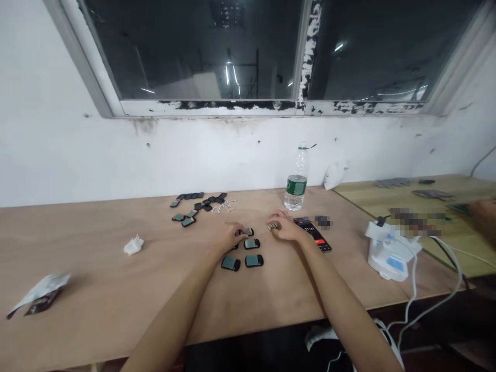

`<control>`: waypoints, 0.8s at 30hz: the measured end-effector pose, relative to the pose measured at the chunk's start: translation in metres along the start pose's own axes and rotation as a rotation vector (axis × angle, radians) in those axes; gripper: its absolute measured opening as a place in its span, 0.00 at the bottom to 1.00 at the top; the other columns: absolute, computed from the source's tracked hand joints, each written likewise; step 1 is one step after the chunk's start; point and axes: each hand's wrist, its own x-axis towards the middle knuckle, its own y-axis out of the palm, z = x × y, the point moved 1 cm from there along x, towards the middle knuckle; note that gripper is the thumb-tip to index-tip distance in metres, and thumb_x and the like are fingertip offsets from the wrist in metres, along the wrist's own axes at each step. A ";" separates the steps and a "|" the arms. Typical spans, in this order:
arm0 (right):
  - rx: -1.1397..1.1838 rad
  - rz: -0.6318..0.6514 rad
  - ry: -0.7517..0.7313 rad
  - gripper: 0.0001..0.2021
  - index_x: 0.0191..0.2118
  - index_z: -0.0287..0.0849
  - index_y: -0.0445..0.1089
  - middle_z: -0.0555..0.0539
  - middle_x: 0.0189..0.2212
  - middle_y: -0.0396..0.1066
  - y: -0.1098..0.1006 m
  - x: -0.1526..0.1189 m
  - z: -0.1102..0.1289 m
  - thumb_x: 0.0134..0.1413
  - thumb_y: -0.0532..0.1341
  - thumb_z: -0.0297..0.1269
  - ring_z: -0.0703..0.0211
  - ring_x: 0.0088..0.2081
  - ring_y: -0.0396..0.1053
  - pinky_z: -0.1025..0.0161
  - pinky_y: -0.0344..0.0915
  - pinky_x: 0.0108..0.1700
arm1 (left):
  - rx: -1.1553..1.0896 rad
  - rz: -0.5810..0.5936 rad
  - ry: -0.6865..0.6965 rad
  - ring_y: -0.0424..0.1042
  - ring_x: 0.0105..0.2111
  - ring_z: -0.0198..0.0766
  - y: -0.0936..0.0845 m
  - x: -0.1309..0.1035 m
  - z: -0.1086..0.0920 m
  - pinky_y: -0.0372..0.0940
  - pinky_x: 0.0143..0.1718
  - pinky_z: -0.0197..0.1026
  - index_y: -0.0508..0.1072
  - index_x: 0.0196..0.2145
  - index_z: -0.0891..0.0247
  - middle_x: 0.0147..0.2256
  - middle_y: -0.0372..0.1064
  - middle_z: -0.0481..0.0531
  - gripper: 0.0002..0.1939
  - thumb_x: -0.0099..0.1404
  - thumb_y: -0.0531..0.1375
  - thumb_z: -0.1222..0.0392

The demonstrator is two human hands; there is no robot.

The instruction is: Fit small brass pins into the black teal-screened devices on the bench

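Observation:
My left hand (231, 236) is closed in a pinch, its fingertips at the edge of a small black device with a grey-green face (250, 232). Whatever lies between those fingers is too small to make out. Similar flat devices lie just nearer to me: one (251, 244) below the fingertips, another (254, 261) closer, and a third (231, 263) to its left. One more is partly covered by my left hand. My right hand (285, 227) is curled around several small gold-and-silver cylinders (273, 226) that look like batteries, held just above the wooden table (287, 289).
More black pieces (211, 200) and small white bits (222, 207) lie toward the wall. A water bottle (296, 186), phone (315, 235) and white cabled device (389, 256) stand right. Crumpled tissue (134, 245) and a wrapper (44, 293) lie left. Another person's hand (484, 219) shows far right.

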 end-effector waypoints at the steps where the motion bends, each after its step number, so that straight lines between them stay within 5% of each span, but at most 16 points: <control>1: 0.004 0.005 -0.011 0.17 0.44 0.46 0.80 0.41 0.56 0.69 0.000 0.000 0.000 0.46 0.64 0.25 0.41 0.59 0.62 0.41 0.59 0.63 | 0.018 0.007 -0.004 0.76 0.38 0.42 0.000 0.000 -0.001 0.66 0.44 0.42 0.80 0.35 0.60 0.36 0.79 0.50 0.07 0.67 0.65 0.54; 7: 0.023 0.023 -0.047 0.11 0.41 0.46 0.80 0.40 0.55 0.69 -0.001 0.000 0.004 0.49 0.66 0.29 0.42 0.57 0.64 0.42 0.61 0.61 | 0.041 -0.042 0.061 0.74 0.47 0.45 -0.009 -0.004 -0.016 0.63 0.52 0.45 0.81 0.39 0.58 0.44 0.77 0.53 0.11 0.70 0.62 0.50; 12: 0.100 -0.003 -0.118 0.10 0.39 0.44 0.78 0.41 0.49 0.71 -0.006 0.001 0.018 0.49 0.67 0.30 0.45 0.55 0.65 0.46 0.63 0.60 | 0.053 0.153 0.172 0.75 0.45 0.45 -0.012 -0.010 -0.031 0.62 0.52 0.45 0.81 0.36 0.56 0.41 0.78 0.50 0.10 0.66 0.67 0.48; 16: 0.264 -0.041 -0.134 0.10 0.41 0.44 0.75 0.43 0.45 0.73 -0.005 0.002 0.030 0.51 0.67 0.33 0.48 0.51 0.69 0.50 0.65 0.57 | 0.072 0.227 0.126 0.76 0.41 0.44 -0.013 -0.011 -0.035 0.63 0.50 0.43 0.81 0.37 0.57 0.38 0.79 0.50 0.10 0.61 0.70 0.50; 20: 0.576 0.052 0.007 0.13 0.44 0.42 0.71 0.45 0.38 0.76 0.001 0.004 0.036 0.52 0.66 0.36 0.55 0.38 0.74 0.56 0.71 0.44 | 0.054 0.226 0.063 0.76 0.38 0.42 -0.012 -0.011 -0.033 0.66 0.45 0.41 0.81 0.37 0.57 0.38 0.80 0.49 0.08 0.62 0.70 0.53; 24: 0.745 0.065 0.039 0.15 0.40 0.42 0.70 0.47 0.34 0.76 0.004 0.005 0.043 0.47 0.70 0.39 0.57 0.35 0.75 0.58 0.71 0.42 | 0.003 0.136 0.101 0.76 0.35 0.40 -0.007 -0.011 -0.026 0.67 0.40 0.38 0.80 0.31 0.59 0.36 0.79 0.49 0.05 0.61 0.69 0.57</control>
